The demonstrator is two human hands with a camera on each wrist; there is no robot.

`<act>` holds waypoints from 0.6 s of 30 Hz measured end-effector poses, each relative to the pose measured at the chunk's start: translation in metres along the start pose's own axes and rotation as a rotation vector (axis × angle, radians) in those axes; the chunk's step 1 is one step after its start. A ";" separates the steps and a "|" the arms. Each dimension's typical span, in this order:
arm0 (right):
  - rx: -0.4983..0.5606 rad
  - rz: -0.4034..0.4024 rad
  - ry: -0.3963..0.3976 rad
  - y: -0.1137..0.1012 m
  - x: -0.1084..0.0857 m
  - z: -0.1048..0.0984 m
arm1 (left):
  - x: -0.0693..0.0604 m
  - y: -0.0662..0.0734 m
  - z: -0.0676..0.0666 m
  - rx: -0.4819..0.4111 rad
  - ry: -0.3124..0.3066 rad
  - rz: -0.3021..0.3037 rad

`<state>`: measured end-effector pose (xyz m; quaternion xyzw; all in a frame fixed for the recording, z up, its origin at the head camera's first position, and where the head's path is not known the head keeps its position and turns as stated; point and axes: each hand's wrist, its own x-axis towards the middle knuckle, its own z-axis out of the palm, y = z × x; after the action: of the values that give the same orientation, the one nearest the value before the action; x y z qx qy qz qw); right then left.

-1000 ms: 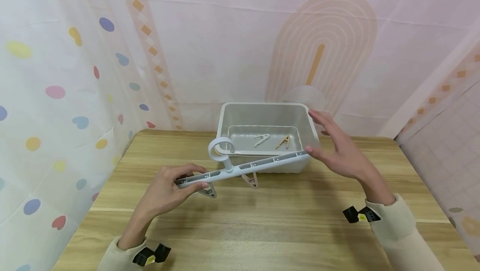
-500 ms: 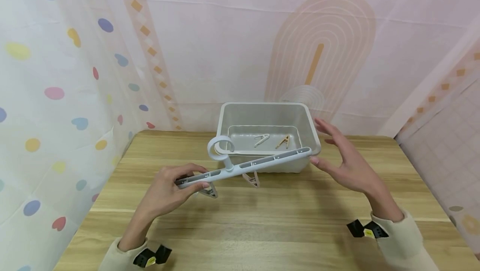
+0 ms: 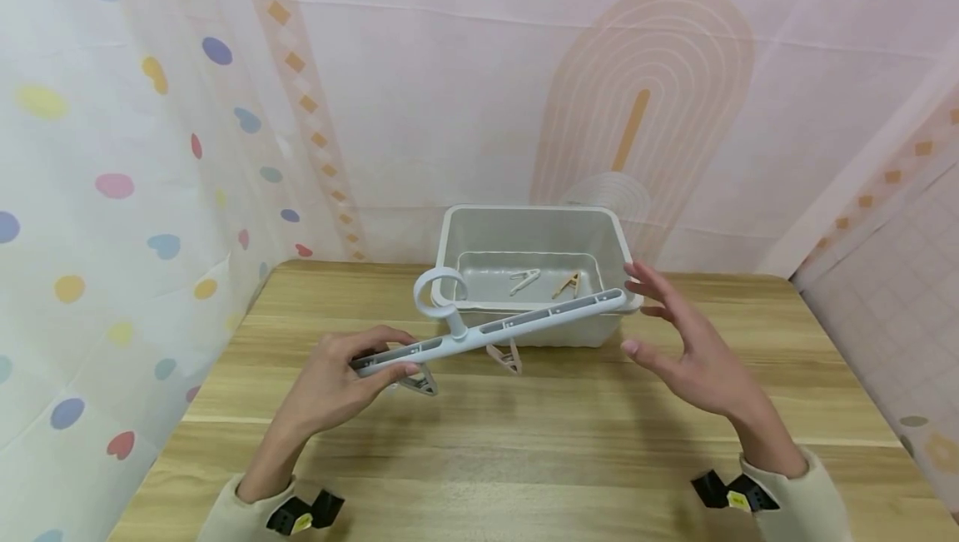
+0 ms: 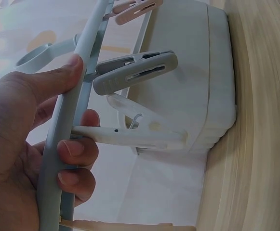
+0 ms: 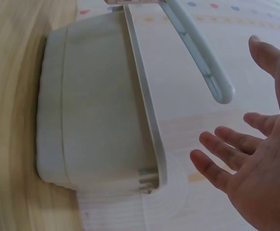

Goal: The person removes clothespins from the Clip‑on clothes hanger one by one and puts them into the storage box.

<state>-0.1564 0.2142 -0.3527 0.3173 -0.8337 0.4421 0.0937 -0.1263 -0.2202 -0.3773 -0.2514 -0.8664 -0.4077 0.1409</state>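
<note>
Here's the hanger [image 3: 524, 325], up in the air just on the near side of the box [image 3: 532, 227], its right end higher than its left. The left hand [image 3: 337, 384] has it at the left end, thumb and fingers pinching the bar. Over on the right, the right hand [image 3: 693, 359] is spread, holding nothing, just beside the bar's tip but apart from it. Under the bar hang a grey clip [image 4: 115, 83], a pale clip [image 4: 140, 138] and a pink clip [image 4: 140, 10]; inside the box lie a white clip [image 3: 527, 280] and an orange clip [image 3: 563, 286]. This looks like a steadying step; a next move probably calls for a firm left pinch while the right fingers close neatly.
</note>
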 end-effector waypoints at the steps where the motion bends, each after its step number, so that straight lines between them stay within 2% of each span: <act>1: 0.003 0.001 -0.005 0.000 -0.001 0.002 | 0.000 0.000 0.000 -0.004 -0.002 0.000; 8: 0.040 0.044 -0.040 0.000 -0.011 0.017 | -0.002 -0.003 0.001 -0.005 -0.019 -0.010; 18: 0.114 0.052 -0.019 0.004 -0.019 0.031 | -0.003 -0.001 0.003 -0.030 0.005 0.009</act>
<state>-0.1407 0.1999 -0.3819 0.3047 -0.8159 0.4882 0.0561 -0.1250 -0.2197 -0.3811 -0.2565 -0.8586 -0.4208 0.1413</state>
